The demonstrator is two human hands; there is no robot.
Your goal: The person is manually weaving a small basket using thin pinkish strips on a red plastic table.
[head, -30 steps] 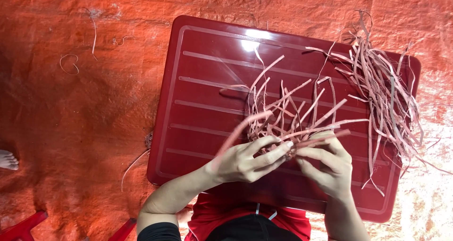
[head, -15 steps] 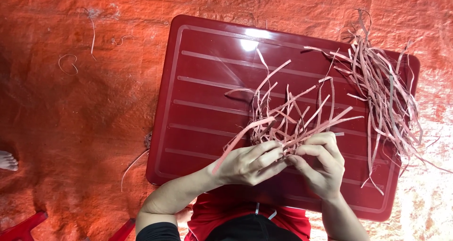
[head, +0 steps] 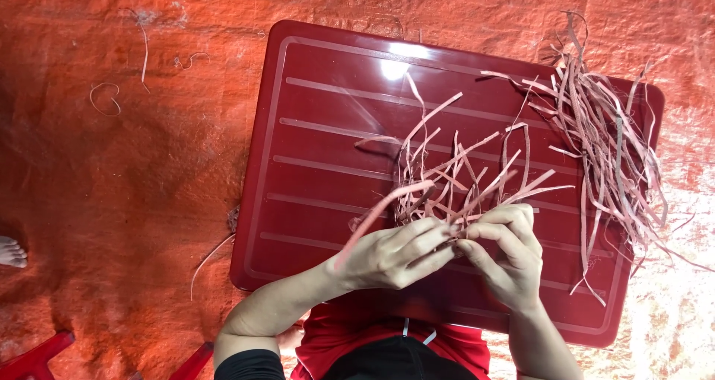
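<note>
My left hand (head: 398, 255) and my right hand (head: 506, 255) meet over the near half of a dark red plastic table (head: 328, 157). Both pinch the base of a bunch of thin pinkish strips (head: 462, 175) that fans out away from me. One longer strip hangs down to the left past my left hand. A loose heap of the same strips (head: 603, 134) lies on the table's far right corner, some trailing over the edge.
The table stands on an orange-red tarp (head: 112, 164) with a few stray strips (head: 104, 97) on it. A bare foot of another person (head: 11, 252) shows at the left edge. Red stool parts (head: 37, 354) sit at bottom left.
My hands have drawn closer together on the bunch. The strips have fanned wider and the long strip now hangs further left.
</note>
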